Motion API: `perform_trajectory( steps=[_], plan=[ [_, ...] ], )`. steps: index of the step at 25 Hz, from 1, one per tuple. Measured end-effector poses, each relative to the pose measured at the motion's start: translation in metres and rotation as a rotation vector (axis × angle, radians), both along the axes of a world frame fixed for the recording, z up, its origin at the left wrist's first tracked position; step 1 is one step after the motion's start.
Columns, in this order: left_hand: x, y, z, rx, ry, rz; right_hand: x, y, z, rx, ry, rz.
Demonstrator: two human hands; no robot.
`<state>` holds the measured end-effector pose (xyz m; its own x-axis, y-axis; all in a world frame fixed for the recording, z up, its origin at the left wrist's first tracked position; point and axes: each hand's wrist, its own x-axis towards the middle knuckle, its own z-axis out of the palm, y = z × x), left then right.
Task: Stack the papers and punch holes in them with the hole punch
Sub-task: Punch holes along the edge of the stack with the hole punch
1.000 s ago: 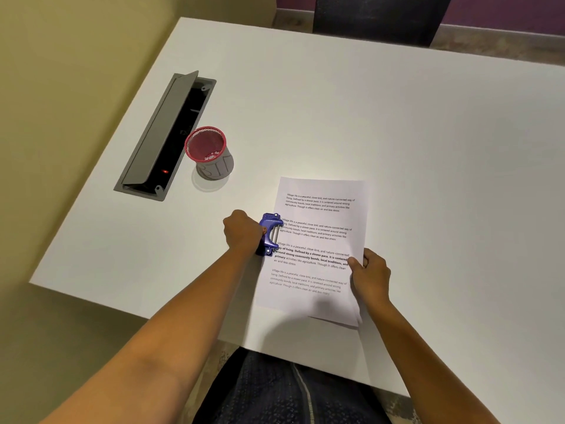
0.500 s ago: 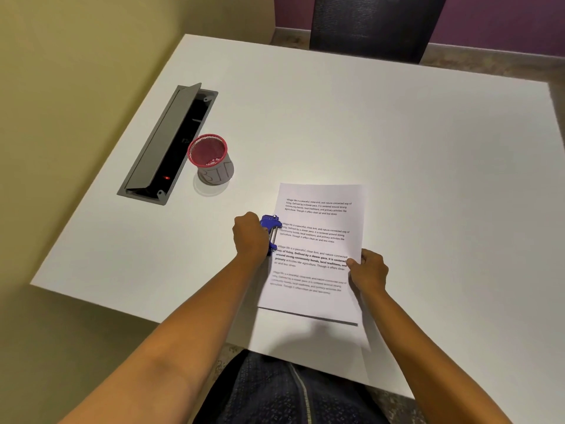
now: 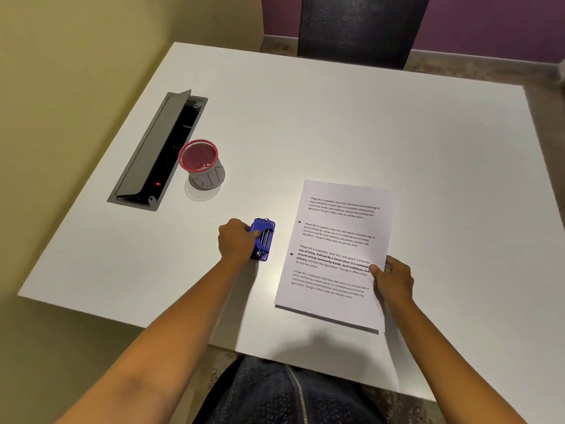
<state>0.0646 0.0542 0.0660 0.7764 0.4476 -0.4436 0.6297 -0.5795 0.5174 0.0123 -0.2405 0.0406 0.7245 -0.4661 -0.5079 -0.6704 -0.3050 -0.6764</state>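
Observation:
A stack of printed white papers [image 3: 336, 234] lies on the white table [image 3: 367, 123], with two punched holes along its left margin. My right hand [image 3: 393, 278] pinches the stack at its right edge, lifting that side slightly. The blue hole punch [image 3: 263, 238] sits on the table a little to the left of the papers, apart from them. My left hand [image 3: 237, 240] is closed on the punch's left side.
A red mesh cup [image 3: 201, 165] stands left of centre. Beside it is a grey cable hatch [image 3: 159, 148] with its lid raised. A dark chair back [image 3: 357, 29] stands at the table's far edge. The near table edge runs just in front of my lap.
The papers have come out of the hole punch and moved right with my right hand. Two holes now show on the left margin. My left hand stays on the punch.

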Motion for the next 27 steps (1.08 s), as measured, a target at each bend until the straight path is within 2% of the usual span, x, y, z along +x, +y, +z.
perform_trajectory(
  steps=[2,4,6,9,11,15,27],
  plan=[
    [-0.007,0.0,0.005,-0.027,-0.046,0.028,-0.003,-0.003,0.008,0.021,-0.041,-0.006],
    [-0.018,-0.005,0.013,-0.056,-0.172,0.074,-0.005,-0.004,0.016,0.066,-0.097,-0.016],
    [-0.026,-0.014,0.022,-0.16,-0.245,0.104,-0.007,-0.003,0.026,0.106,-0.156,-0.027],
    [-0.033,-0.025,0.031,-0.497,-0.103,0.095,-0.007,0.0,0.041,0.142,-0.224,-0.031],
    [-0.036,-0.029,0.035,-0.643,-0.028,0.072,-0.007,0.004,0.05,0.146,-0.252,-0.023],
    [-0.038,-0.032,0.038,-0.637,-0.108,0.031,-0.008,0.009,0.064,0.158,-0.284,-0.004],
    [-0.04,-0.024,0.053,-0.682,-0.2,0.185,-0.017,0.01,0.078,0.16,-0.353,-0.004]
  ],
)
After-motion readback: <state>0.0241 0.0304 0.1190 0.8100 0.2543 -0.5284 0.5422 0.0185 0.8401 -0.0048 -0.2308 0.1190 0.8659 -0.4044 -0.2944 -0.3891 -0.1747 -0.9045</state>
